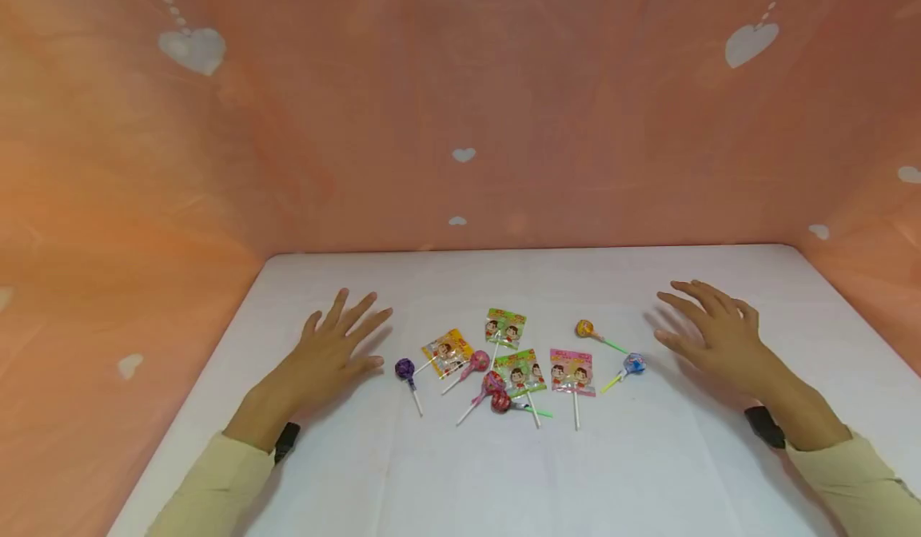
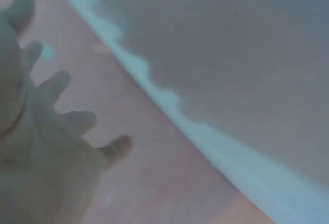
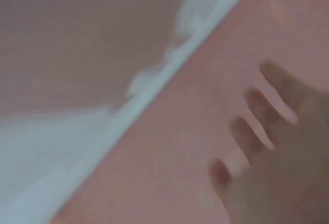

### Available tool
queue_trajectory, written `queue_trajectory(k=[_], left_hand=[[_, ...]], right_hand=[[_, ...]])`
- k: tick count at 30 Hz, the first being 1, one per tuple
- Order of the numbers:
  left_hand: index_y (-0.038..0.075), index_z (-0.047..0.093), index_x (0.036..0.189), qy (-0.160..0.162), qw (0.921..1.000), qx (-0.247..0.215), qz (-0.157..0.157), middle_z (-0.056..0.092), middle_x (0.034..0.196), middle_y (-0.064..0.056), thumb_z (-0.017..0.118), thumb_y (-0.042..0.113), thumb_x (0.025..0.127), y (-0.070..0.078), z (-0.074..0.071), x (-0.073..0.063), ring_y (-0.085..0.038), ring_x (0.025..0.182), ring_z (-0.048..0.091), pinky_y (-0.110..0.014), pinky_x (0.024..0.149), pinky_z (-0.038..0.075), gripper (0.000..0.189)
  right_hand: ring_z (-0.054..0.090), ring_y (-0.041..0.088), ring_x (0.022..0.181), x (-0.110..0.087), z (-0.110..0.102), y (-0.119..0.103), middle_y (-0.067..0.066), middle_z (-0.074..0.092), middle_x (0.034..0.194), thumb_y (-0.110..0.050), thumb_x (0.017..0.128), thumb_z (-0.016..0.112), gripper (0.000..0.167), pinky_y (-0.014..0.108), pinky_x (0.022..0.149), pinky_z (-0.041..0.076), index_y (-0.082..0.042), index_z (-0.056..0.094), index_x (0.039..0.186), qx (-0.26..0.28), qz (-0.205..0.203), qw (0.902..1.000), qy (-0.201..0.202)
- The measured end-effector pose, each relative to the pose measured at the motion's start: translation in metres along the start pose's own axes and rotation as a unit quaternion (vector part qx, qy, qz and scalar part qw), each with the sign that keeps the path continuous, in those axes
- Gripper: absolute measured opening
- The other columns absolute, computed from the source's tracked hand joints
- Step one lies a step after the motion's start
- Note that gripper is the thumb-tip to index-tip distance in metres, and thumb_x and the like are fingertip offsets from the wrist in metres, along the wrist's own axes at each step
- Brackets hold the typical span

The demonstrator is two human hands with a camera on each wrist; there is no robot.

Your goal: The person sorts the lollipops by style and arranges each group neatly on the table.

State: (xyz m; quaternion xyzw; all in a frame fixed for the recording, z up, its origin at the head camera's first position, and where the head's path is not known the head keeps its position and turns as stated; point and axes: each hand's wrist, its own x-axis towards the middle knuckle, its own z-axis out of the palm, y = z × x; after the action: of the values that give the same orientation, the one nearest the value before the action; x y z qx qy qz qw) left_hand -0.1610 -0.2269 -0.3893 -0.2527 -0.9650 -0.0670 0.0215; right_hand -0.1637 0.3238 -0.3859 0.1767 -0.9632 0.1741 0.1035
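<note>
My left hand is held over the left part of the white table with its fingers spread, holding nothing. Closest to it lies a purple-wrapped lollipop. On the other side, my right hand hovers with fingers apart, near a blue lollipop and an orange lollipop. Between the hands lie flat packet lollipops: a yellow one, two green ones and a pink one. Round pink and red lollipops overlap among them. Both wrist views show bare, spread fingers.
The white table ends at a back edge against an orange-pink cloth with white hearts. This cloth also rises along the left and right sides. Dark straps sit on both wrists.
</note>
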Motion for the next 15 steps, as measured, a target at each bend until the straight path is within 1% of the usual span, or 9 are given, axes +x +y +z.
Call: queue_trajectory(k=[1, 3, 5, 8, 10, 12, 15], left_hand=[[0.028, 0.027, 0.158, -0.003, 0.9998, 0.001, 0.021, 0.018, 0.168, -0.006, 0.055, 0.044, 0.099, 0.001, 0.0, 0.004, -0.045, 0.153, 0.006, -0.073, 0.113, 0.017, 0.067], [0.027, 0.031, 0.157, -0.013, 0.9983, -0.012, 0.055, 0.024, 0.166, -0.004, 0.056, 0.038, 0.1, 0.002, -0.001, 0.013, -0.044, 0.154, 0.01, -0.07, 0.114, 0.02, 0.064], [0.024, 0.035, 0.155, -0.023, 0.9958, -0.04, 0.079, 0.03, 0.164, -0.004, 0.06, 0.031, 0.098, 0.004, -0.001, 0.023, -0.042, 0.153, 0.014, -0.068, 0.115, 0.022, 0.063], [0.02, 0.04, 0.153, -0.041, 0.9904, -0.095, 0.091, 0.037, 0.161, -0.004, 0.063, 0.025, 0.097, 0.009, 0.0, 0.037, -0.037, 0.154, 0.017, -0.065, 0.117, 0.022, 0.061], [0.018, 0.043, 0.152, -0.049, 0.9858, -0.124, 0.102, 0.041, 0.159, -0.005, 0.064, 0.02, 0.096, 0.013, 0.002, 0.045, -0.037, 0.153, 0.02, -0.066, 0.117, 0.021, 0.059], [0.016, 0.046, 0.15, -0.056, 0.9823, -0.134, 0.119, 0.043, 0.157, -0.005, 0.064, 0.017, 0.096, 0.017, 0.004, 0.052, -0.038, 0.152, 0.022, -0.068, 0.115, 0.021, 0.057], [0.018, 0.049, 0.148, -0.074, 0.9779, -0.141, 0.136, 0.043, 0.157, -0.003, 0.064, 0.019, 0.096, 0.022, 0.004, 0.059, -0.037, 0.153, 0.021, -0.069, 0.115, 0.02, 0.054]], right_hand=[[0.029, 0.042, 0.14, 0.001, 0.002, -0.008, 0.015, 0.041, 0.148, -0.039, 0.093, 0.066, 0.058, 0.068, 0.096, 0.019, -0.014, 0.05, 0.143, -0.001, -0.014, 0.9998, 0.01], [0.035, 0.041, 0.134, 0.002, 0.007, -0.025, 0.012, 0.046, 0.143, -0.037, 0.091, 0.068, 0.055, 0.065, 0.094, 0.023, -0.013, 0.054, 0.139, 0.0, -0.042, 0.9989, 0.02], [0.037, 0.038, 0.133, 0.003, 0.013, -0.039, 0.009, 0.048, 0.142, -0.037, 0.091, 0.069, 0.055, 0.061, 0.095, 0.025, -0.014, 0.054, 0.139, 0.005, -0.063, 0.998, 0.01], [0.037, 0.033, 0.135, 0.006, 0.021, -0.057, 0.006, 0.05, 0.142, -0.041, 0.091, 0.068, 0.057, 0.057, 0.098, 0.026, -0.015, 0.054, 0.14, 0.004, -0.082, 0.9965, -0.018], [0.037, 0.03, 0.136, 0.008, 0.026, -0.066, 0.005, 0.051, 0.142, -0.043, 0.09, 0.068, 0.058, 0.054, 0.1, 0.026, -0.015, 0.054, 0.139, 0.003, -0.095, 0.995, -0.032], [0.038, 0.028, 0.135, 0.011, 0.03, -0.074, 0.004, 0.053, 0.141, -0.044, 0.09, 0.069, 0.058, 0.052, 0.101, 0.026, -0.015, 0.055, 0.138, 0.0, -0.11, 0.9931, -0.039], [0.039, 0.026, 0.135, 0.019, 0.035, -0.085, 0.003, 0.053, 0.142, -0.048, 0.091, 0.067, 0.059, 0.051, 0.104, 0.025, -0.015, 0.056, 0.138, -0.004, -0.131, 0.9903, -0.047]])
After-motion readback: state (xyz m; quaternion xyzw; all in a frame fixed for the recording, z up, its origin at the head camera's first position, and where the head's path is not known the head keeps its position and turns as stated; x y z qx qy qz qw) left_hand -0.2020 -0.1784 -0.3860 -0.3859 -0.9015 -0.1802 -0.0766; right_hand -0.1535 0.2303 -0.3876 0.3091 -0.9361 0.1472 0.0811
